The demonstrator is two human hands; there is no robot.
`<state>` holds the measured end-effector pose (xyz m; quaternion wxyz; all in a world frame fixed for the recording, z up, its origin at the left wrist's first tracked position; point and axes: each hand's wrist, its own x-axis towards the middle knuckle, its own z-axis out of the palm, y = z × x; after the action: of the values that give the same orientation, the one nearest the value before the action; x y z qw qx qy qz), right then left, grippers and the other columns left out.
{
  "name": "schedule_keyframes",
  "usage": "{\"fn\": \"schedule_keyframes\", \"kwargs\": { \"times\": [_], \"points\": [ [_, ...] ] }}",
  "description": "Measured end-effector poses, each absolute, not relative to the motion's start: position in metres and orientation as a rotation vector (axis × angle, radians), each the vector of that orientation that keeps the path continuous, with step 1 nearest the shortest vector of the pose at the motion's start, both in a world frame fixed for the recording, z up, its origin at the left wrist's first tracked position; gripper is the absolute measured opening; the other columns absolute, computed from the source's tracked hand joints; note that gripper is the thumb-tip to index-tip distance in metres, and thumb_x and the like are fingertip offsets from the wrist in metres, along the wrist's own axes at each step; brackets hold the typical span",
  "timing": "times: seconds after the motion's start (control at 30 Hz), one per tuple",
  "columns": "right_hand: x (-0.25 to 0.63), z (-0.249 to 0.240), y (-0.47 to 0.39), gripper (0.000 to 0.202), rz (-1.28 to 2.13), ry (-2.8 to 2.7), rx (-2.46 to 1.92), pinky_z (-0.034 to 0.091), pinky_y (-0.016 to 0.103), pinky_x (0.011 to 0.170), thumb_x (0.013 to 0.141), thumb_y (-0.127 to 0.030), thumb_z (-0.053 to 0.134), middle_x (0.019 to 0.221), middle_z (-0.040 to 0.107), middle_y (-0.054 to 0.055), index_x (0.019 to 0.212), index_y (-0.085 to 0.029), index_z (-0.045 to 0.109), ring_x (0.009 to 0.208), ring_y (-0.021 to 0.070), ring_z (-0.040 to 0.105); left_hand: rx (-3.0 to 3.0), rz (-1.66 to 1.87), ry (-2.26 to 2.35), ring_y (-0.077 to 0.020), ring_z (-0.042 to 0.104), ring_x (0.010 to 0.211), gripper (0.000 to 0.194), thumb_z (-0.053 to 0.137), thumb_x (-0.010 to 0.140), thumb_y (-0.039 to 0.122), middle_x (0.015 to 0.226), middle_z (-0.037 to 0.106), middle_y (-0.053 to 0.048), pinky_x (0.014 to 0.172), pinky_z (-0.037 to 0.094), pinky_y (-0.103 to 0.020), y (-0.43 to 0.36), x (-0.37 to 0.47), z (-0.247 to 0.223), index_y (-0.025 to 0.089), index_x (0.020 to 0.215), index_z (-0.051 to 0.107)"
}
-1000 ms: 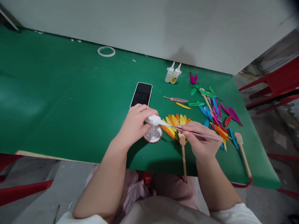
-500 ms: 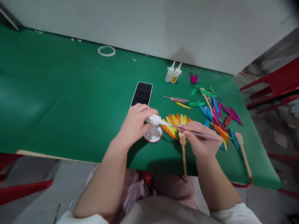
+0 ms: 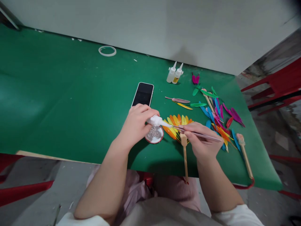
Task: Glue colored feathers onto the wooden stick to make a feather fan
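One white plastic nozzle bottle (image 3: pixel 156 120) is clamped in the grip of the left hand (image 3: pixel 138 122) and slim pinkish metal tweezers (image 3: pixel 208 136) in that of the right hand (image 3: pixel 201 147), tips close together over a yellow-and-orange feather fan (image 3: pixel 176 121) on the green desk (image 3: pixel 70 110), calling for gentle squeezing and steadiness.

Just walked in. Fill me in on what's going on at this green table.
A person's left hand holds a white bottle on its side, its nozzle close to the tips of the tweezers in the right hand. Below lies a fan of yellow and orange feathers with a wooden handle. A small dish of tiny pieces sits by the left hand.
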<state>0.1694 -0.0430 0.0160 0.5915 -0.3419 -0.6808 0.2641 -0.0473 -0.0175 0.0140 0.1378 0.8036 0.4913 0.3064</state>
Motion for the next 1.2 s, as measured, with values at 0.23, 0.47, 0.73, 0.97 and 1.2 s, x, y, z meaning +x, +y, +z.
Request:
{"fn": "schedule_keyframes", "kwargs": {
  "times": [0.23,0.47,0.73,0.97,1.2],
  "points": [
    [0.1698,0.0144,-0.0439,0.022,0.583,-1.548,-0.875,0.057,0.036,0.066,0.074,-0.013,0.07,0.08,0.075,0.001,0.09,-0.027,0.074,0.072,0.0194,0.07,2.343,0.877,1.407,-0.0185,0.053,0.089,0.028,0.053,0.073,0.005,0.09,0.063,-0.001,0.081,0.037,-0.033,-0.0172,-0.0464,0.0138,0.021,0.092,0.065],
    [0.1706,0.016,-0.0428,0.024,0.646,-1.565,-0.843,0.056,0.034,0.065,0.074,-0.011,0.07,0.081,0.075,0.001,0.091,-0.027,0.074,0.071,0.0179,0.069,2.33,0.903,1.389,-0.018,0.053,0.089,0.029,0.054,0.072,0.004,0.09,0.063,-0.001,0.08,0.037,-0.032,-0.0173,-0.0474,0.0142,0.021,0.092,0.065],
    [0.1693,0.0154,-0.0431,0.019,0.719,-1.536,-0.824,0.056,0.034,0.06,0.074,-0.014,0.07,0.078,0.076,0.003,0.089,-0.026,0.074,0.067,0.0187,0.069,2.347,0.876,1.408,-0.0186,0.053,0.09,0.029,0.054,0.072,0.005,0.091,0.064,-0.001,0.081,0.037,-0.033,-0.0176,-0.0482,0.014,0.021,0.092,0.066],
    [0.1717,0.0153,-0.0423,0.027,0.728,-1.573,-0.788,0.055,0.034,0.063,0.073,-0.01,0.07,0.08,0.075,0.002,0.094,-0.027,0.074,0.068,0.0181,0.069,2.335,0.881,1.414,-0.0188,0.053,0.089,0.029,0.054,0.072,0.004,0.09,0.064,-0.001,0.081,0.037,-0.034,-0.0178,-0.0476,0.0146,0.022,0.092,0.065],
    [0.1726,0.0149,-0.0423,0.016,0.72,-1.566,-0.851,0.055,0.034,0.061,0.074,-0.017,0.071,0.076,0.075,0.002,0.087,-0.025,0.074,0.066,0.0188,0.069,2.303,0.899,1.415,-0.0185,0.053,0.089,0.03,0.052,0.073,0.005,0.09,0.064,-0.001,0.082,0.037,-0.034,-0.0179,-0.0484,0.0146,0.022,0.093,0.065]
  ]
}}
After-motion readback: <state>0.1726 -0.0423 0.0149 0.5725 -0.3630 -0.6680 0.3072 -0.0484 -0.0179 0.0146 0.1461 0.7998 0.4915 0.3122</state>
